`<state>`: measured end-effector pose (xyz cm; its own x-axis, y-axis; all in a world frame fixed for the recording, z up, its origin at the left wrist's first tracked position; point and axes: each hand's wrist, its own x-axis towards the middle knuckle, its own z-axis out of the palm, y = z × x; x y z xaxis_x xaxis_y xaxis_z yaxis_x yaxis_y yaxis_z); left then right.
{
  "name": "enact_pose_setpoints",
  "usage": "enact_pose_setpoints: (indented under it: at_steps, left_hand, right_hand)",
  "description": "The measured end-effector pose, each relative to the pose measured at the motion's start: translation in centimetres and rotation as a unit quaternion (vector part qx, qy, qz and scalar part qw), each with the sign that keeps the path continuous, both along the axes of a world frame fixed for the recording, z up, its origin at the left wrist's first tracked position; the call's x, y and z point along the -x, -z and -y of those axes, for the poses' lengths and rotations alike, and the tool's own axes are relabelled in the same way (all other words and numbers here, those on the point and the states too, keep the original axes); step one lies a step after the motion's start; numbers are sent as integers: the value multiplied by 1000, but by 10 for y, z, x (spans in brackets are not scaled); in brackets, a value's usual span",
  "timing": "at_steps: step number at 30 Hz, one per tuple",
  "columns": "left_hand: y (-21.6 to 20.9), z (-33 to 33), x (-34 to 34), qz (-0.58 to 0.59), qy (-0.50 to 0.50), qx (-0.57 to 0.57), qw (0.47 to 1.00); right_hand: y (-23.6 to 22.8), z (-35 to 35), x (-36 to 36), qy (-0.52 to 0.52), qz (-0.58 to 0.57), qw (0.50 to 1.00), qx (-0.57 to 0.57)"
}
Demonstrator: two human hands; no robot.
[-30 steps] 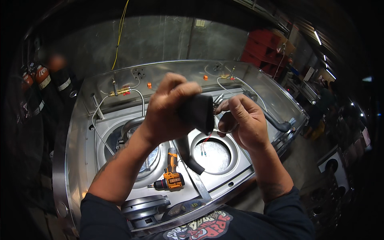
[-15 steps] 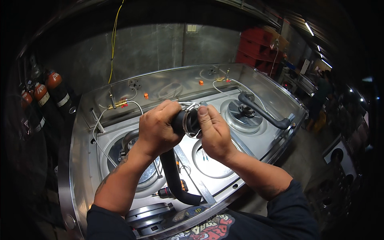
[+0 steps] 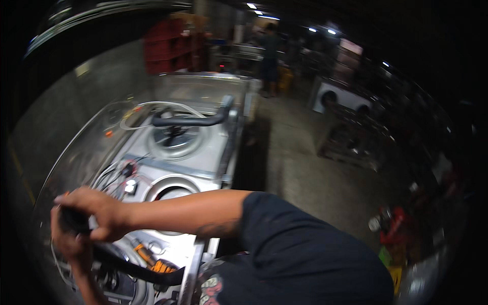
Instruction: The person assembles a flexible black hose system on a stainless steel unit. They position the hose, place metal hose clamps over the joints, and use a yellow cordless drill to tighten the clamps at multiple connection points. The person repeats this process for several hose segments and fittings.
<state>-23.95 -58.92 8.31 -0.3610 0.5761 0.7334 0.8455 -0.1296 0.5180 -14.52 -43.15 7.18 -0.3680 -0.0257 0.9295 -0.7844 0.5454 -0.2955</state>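
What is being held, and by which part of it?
A black hose, held near its raised end between the left hand and right hand; blur hides the exact finger placement.

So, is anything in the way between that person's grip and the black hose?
Nothing visible: the left hand and right hand are both already on the black hose, at the picture's left. Blur hides finer detail at the fingers.

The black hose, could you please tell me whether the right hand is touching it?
Touching: the head view shows the right hand curled over the upper end of the black hose.
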Motion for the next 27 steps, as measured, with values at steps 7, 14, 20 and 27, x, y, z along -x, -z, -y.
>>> enact_pose_setpoints:
  at_steps: [7,14,20,27]
  left_hand:
    - [27,7,3,-8,-15,29,999]
    - [70,38,18,23,-32,103,994]
    - [85,62,43,139,-58,136,979]
    - [94,80,51,149,48,161,975]
  right_hand:
    - [30,1,16,41,224,970,83]
    - [13,-45,-17,-53,545,836,39]
    - [110,-82,23,33,574,717,-394]
    - [232,-68,91,-212,191,744,-604]
